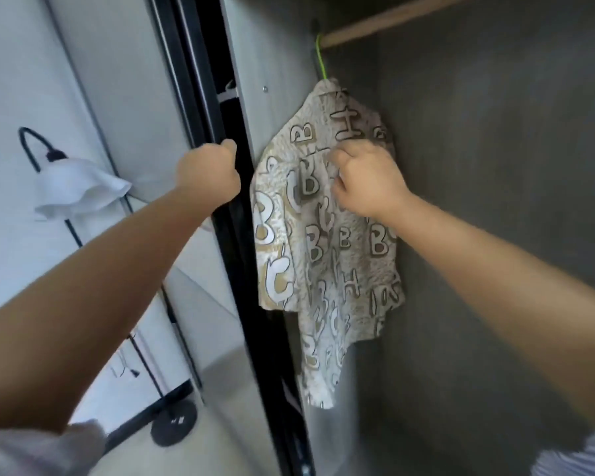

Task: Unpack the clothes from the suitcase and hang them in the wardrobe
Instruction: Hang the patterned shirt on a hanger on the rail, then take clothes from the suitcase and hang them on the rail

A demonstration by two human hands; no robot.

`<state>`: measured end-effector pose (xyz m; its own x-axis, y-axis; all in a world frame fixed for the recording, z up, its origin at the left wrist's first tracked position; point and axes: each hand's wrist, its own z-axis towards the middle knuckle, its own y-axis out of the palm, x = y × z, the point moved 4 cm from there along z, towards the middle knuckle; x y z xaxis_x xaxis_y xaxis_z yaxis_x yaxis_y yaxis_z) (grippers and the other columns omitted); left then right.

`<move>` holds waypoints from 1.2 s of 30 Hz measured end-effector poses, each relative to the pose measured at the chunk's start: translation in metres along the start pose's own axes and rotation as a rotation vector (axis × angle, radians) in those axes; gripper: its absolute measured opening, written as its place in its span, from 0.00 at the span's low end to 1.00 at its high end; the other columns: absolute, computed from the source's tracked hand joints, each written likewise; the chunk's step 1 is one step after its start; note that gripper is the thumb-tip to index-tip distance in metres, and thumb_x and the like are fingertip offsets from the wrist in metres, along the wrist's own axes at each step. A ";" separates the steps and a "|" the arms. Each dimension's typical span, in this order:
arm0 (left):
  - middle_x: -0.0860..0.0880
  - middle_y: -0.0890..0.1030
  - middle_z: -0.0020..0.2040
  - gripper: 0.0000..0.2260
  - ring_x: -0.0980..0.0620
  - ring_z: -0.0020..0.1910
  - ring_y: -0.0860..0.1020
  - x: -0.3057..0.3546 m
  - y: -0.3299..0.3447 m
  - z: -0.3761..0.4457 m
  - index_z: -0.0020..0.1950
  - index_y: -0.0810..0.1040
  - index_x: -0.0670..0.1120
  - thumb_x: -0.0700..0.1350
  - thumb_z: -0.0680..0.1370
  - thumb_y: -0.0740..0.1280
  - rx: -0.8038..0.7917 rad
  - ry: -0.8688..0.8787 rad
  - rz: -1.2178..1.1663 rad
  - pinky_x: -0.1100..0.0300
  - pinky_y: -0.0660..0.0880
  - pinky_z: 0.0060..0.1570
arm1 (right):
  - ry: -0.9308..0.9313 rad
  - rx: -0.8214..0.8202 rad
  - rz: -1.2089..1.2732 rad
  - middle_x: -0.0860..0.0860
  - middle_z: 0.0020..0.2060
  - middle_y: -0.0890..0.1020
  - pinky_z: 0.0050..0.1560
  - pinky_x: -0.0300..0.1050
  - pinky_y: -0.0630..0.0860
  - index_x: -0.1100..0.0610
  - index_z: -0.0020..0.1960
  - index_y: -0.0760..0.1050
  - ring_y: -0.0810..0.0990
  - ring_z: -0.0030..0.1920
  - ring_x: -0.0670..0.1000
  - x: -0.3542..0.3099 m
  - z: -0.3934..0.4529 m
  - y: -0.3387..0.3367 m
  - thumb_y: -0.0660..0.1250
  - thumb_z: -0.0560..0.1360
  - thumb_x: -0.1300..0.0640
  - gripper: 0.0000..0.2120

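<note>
My left hand [208, 175] grips the wardrobe door edge [200, 97]. Just right of it, my right hand [366, 180] seemingly pinches the hung shirt [323, 255]; a floor lamp [76, 187] stands left.

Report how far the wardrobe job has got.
Done: one letter-print shirt hangs on a green hanger from the wooden rail. In hand: the right hand touches the shirt; the left hand grips the door edge. Left: unknown, the suitcase is out of view.

Crinkled cloth shirt [327, 235], matt wooden rail [392, 20], green plastic hanger [321, 60].
</note>
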<state>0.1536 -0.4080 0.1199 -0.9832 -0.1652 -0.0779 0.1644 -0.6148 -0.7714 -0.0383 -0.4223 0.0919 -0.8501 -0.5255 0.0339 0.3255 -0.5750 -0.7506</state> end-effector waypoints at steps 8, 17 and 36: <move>0.38 0.72 0.60 0.16 0.39 0.58 0.72 -0.082 -0.018 -0.175 0.65 0.66 0.40 0.37 0.77 0.58 -0.328 -0.232 0.090 0.51 0.70 0.49 | -0.261 -0.155 0.268 0.59 0.61 0.74 0.61 0.50 0.67 0.63 0.64 0.70 0.69 0.62 0.59 -0.142 -0.070 0.024 0.58 0.74 0.60 0.19; 0.40 0.71 0.59 0.13 0.40 0.58 0.72 -0.226 -0.009 -0.385 0.60 0.72 0.38 0.39 0.77 0.59 -0.630 -0.557 0.142 0.54 0.69 0.47 | -0.386 -0.456 0.602 0.58 0.63 0.73 0.63 0.48 0.65 0.61 0.66 0.70 0.68 0.65 0.57 -0.351 -0.179 0.082 0.57 0.76 0.62 0.18; 0.43 0.76 0.60 0.12 0.44 0.60 0.73 -0.487 0.137 -0.861 0.58 0.74 0.42 0.41 0.77 0.58 -1.198 -1.125 -0.128 0.56 0.70 0.53 | -0.270 -1.181 0.548 0.59 0.54 0.78 0.52 0.48 0.72 0.63 0.59 0.75 0.75 0.56 0.59 -0.684 -0.495 0.324 0.59 0.75 0.62 0.14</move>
<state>0.5867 0.2520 -0.4917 -0.3494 -0.9338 0.0773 -0.5850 0.1530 -0.7965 0.4437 0.0609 -0.5013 -0.5723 -0.6992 -0.4284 -0.0718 0.5632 -0.8232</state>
